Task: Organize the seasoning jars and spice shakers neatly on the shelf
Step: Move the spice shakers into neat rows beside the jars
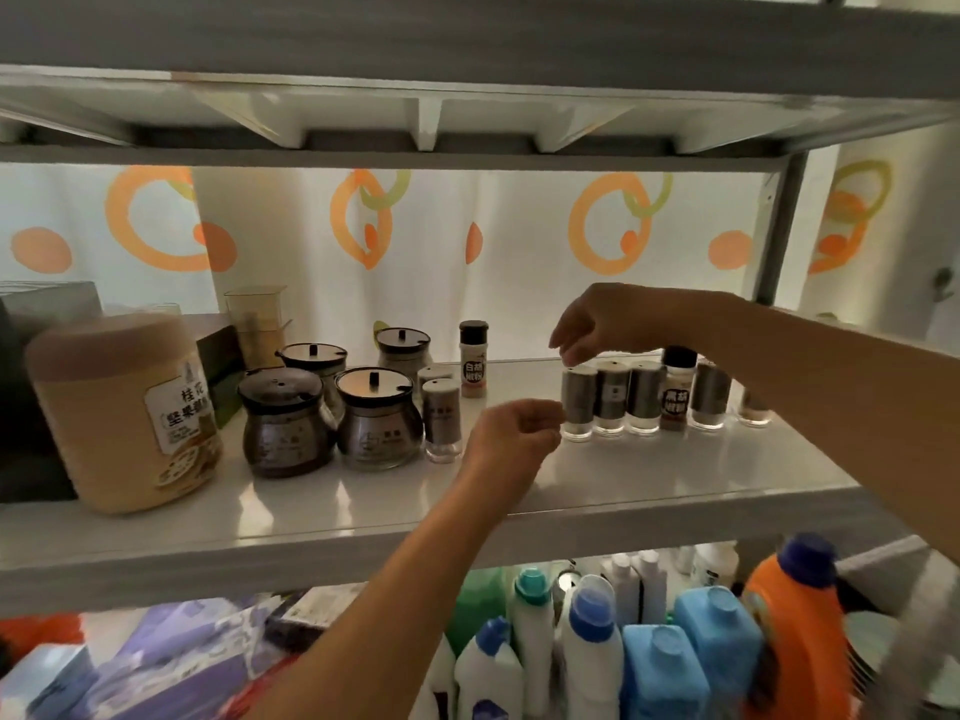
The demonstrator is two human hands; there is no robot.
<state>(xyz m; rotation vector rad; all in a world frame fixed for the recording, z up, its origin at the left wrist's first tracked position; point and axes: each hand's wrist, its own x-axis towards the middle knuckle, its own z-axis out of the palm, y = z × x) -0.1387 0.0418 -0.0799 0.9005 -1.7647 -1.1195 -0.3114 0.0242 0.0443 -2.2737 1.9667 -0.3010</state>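
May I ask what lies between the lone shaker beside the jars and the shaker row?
Head view: only the left hand, over bare shelf.

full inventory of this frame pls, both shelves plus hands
shelf: 1, white, mid-frame
tub: 1, beige, shelf left
round jars: 4, glass, black lids, left of centre
shakers: 7, grey sleeves, clear bases; 2 beside the jars, 5 in the right row, last one half hidden
spice bottles: 2, black caps; one back centre, one inside the row
clear container: 1, back left
dark boxes: count unclear, far left
curtain: 1, white with orange rings, behind
detergent bottles: several, blue, white, orange, lower shelf
packets: blurred, purple and white, lower shelf left
left hand: curled, beside the row's leftmost shaker; contact unclear
right hand: fingertips at that shaker's cap; grip unclear
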